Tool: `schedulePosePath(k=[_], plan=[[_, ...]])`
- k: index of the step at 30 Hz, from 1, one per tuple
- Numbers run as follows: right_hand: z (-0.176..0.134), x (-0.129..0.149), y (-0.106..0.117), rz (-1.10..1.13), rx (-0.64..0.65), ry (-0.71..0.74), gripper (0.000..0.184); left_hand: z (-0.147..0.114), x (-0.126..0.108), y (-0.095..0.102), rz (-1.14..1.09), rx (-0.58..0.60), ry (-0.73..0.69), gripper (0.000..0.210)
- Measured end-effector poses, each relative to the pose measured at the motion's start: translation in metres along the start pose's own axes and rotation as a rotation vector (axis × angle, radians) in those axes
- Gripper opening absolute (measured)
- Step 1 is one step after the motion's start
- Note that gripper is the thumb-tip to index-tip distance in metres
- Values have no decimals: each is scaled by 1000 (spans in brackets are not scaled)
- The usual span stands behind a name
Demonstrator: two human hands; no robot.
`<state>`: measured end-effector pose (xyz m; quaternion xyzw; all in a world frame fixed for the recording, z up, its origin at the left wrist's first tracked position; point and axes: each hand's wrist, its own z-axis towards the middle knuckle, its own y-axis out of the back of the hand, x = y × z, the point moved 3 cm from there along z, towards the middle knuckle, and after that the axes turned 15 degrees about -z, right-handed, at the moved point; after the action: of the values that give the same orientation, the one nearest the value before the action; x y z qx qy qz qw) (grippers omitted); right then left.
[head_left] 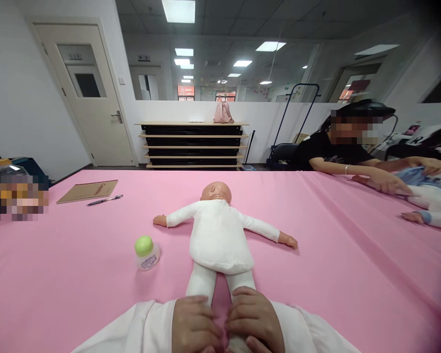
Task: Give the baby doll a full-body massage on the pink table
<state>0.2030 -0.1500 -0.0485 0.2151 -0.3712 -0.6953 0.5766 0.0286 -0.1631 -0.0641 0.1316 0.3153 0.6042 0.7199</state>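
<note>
Centrally on pink tablecloth (pixel 95 255), lying flat with arms outspread: white-bodied doll (pixel 220 235). Over its legs, left hand (pixel 194 323) and right hand (pixel 255 316), fingers loosely bent; cannot tell whether gripping. Leftward, green-lidded jar (pixel 147 254), closed, contents unclear. Farther off, pen (pixel 105 200), brown notebook (pixel 88 191) and partly blurred bottle (pixel 11 170); far right, co-worker (pixel 325 156) handling second doll (pixel 433 196).

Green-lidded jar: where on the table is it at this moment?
In the head view, the green-lidded jar stands on the pink cloth, left of the white-bodied doll and nearer the person than the pen.
</note>
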Motion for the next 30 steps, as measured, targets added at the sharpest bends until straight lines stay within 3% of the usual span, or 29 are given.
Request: schedulePosePath(k=[3, 5, 9, 12, 15, 18, 23, 25, 28, 30], plan=[[1, 4, 8, 37, 35, 57, 46, 1, -5, 4, -132, 84, -103, 20], [2, 1, 14, 39, 84, -28, 43, 4, -8, 11, -126, 71, -40, 22], [0, -15, 18, -14, -4, -343, 42, 4, -1, 18, 61, -76, 409, 31], [-1, -20, 13, -71, -2, -409, 39, 0, 4, 14, 119, -98, 599, 36], [1, -17, 10, -88, 72, -307, 38, 1, 3, 12, 113, -84, 554, 30], [2, -11, 6, -86, 162, -199, 38, 3, 1, 9, 96, -34, 414, 23], [3, 0, 8, 32, 127, 21, 44, -9, 2, -4, 96, -133, 3, 28], [4, 3, 13, 98, 134, 78, 46, -15, -1, -6, 98, -103, -89, 31], [3, 0, 21, 96, 77, 13, 46, -13, -7, 1, 102, 26, 17, 24], [1, -6, 22, 34, 0, -132, 48, -7, -7, 10, 122, -3, 201, 21]])
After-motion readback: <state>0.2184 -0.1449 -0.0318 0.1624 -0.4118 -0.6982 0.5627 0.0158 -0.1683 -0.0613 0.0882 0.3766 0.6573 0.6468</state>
